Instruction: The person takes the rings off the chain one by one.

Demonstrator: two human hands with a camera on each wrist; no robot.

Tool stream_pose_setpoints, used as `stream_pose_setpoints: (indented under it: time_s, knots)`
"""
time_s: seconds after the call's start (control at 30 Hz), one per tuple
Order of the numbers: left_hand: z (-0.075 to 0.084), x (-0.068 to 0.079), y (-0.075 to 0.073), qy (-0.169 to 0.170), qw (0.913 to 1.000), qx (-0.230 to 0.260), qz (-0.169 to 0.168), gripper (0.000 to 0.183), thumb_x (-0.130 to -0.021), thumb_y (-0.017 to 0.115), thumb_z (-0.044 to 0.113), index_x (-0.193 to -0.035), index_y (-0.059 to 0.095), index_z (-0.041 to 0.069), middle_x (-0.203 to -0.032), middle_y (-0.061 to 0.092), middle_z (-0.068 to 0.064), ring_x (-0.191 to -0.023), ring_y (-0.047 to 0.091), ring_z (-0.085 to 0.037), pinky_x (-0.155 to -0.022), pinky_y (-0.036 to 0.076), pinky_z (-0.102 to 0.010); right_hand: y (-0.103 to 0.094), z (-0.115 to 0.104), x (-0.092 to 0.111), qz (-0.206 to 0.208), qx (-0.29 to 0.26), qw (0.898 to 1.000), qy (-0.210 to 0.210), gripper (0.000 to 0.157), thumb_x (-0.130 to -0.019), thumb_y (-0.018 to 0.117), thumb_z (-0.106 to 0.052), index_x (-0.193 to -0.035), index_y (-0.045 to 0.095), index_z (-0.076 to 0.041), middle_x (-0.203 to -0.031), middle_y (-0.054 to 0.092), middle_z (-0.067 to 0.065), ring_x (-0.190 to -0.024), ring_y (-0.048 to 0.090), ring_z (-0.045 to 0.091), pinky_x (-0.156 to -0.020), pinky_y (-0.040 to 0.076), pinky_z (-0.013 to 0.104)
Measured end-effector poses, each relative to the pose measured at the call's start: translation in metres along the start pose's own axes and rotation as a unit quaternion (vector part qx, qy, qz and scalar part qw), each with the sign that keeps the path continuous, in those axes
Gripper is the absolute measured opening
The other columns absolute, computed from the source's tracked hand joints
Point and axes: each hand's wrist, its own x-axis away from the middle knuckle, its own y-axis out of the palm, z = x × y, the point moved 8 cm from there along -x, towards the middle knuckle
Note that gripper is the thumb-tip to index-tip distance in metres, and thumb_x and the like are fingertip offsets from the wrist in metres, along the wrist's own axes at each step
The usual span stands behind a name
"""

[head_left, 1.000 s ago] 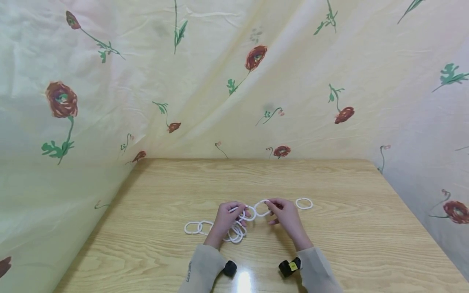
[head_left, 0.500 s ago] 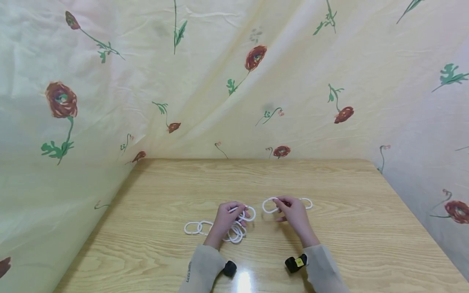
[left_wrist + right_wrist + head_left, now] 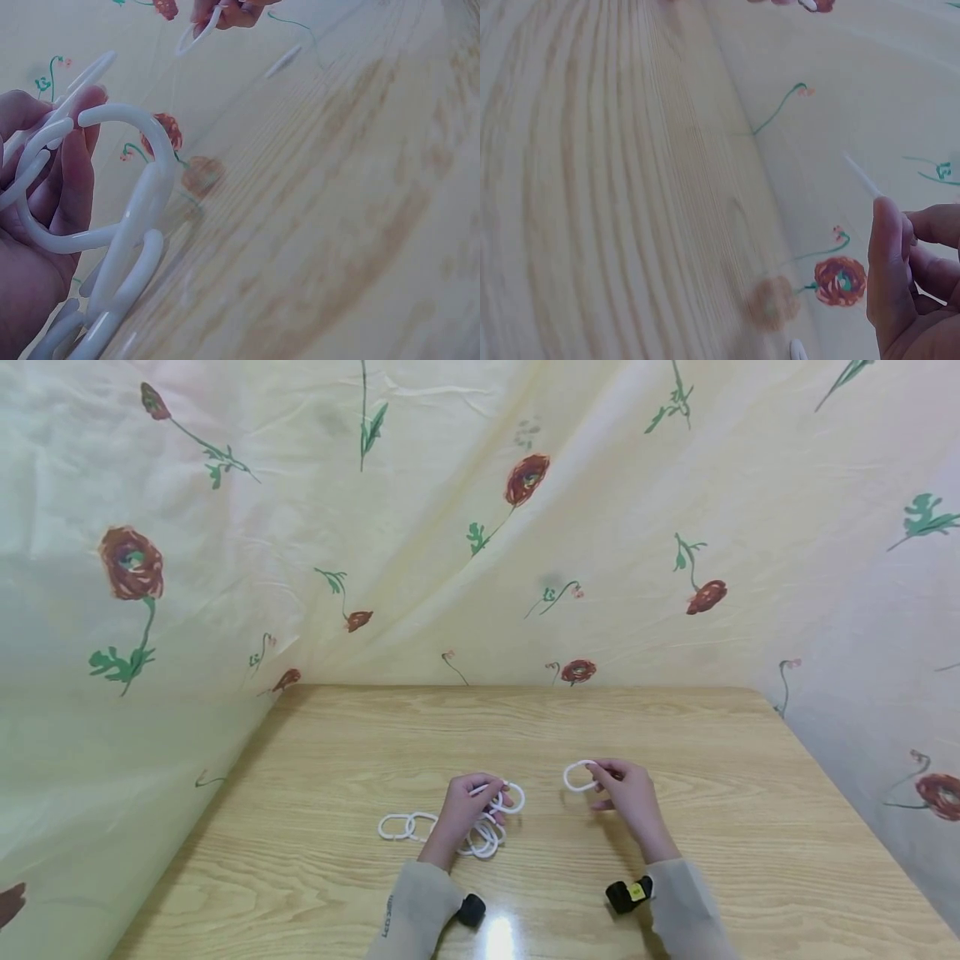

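Note:
In the head view my left hand [image 3: 463,806] pinches white plastic chain links [image 3: 523,798] between thumb and fingers, a little above the table. Seen from the left wrist, one C-shaped link [image 3: 161,142] has a gap at its top and hooks into further links below. More joined links [image 3: 394,827] trail on the table to the left, partly hidden by the left forearm. To the right, my right hand [image 3: 628,789] pinches a single white oval link [image 3: 567,779], held apart from the chain. From the right wrist that link [image 3: 861,174] shows edge-on at the fingertips.
Another loose white link [image 3: 283,61] lies on the table beyond, hidden behind the right hand in the head view. The wooden table [image 3: 360,735] meets a flowered cloth [image 3: 420,543] at its back and sides. Both wrists carry black cameras [image 3: 471,910].
My right hand has moved right with its link, away from the chain's end link that it was touching or overlapping. It now covers the loose link. The left hand stays in place.

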Motion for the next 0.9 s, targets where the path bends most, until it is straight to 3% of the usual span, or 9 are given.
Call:
stream_pose_setpoints:
  time_s: [0.43,0.9]
  knots:
    - [-0.001,-0.002,0.000,0.008,0.9999,-0.011,-0.002,0.033,-0.098,0.058,0.014,-0.104,0.061,-0.019,-0.070,0.069,0.001,-0.050,0.061,-0.007,-0.050,0.054,-0.020,-0.026,0.011,-0.001,0.019,0.011,1.000,0.013,0.043,-0.099,0.056,-0.025,-0.125,0.056,0.010,-0.092,0.062,0.007,-0.079,0.059,0.006,-0.066,0.061,0.025]
    - [-0.002,-0.001,0.000,0.002,1.0000,-0.003,-0.002,0.034,-0.098,0.057,0.014,-0.104,0.059,-0.019,-0.069,0.068,0.002,-0.050,0.061,-0.008,-0.049,0.054,-0.020,-0.042,0.020,0.003,0.030,0.015,0.999,0.027,0.044,-0.099,0.056,-0.023,-0.125,0.054,0.013,-0.089,0.061,0.004,-0.075,0.057,0.002,-0.065,0.060,0.023]
